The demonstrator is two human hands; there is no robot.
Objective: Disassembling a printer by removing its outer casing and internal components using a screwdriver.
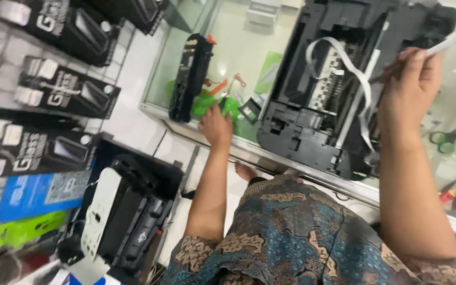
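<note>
An opened black printer body lies on a glass counter, its insides bare and a white flat ribbon cable looping across it. My right hand hovers over the printer's right side, fingers closed on a thin white pen-like tool. My left hand rests on the counter's near edge, touching green and black small parts beside a small black square piece. A long black printer part stands on the glass just left of that hand.
Black boxed packs hang on the left wall, with blue and green packs below. Another black and white printer sits on the floor at lower left. Scissors with green handles lie at the right. A bare foot shows below the counter.
</note>
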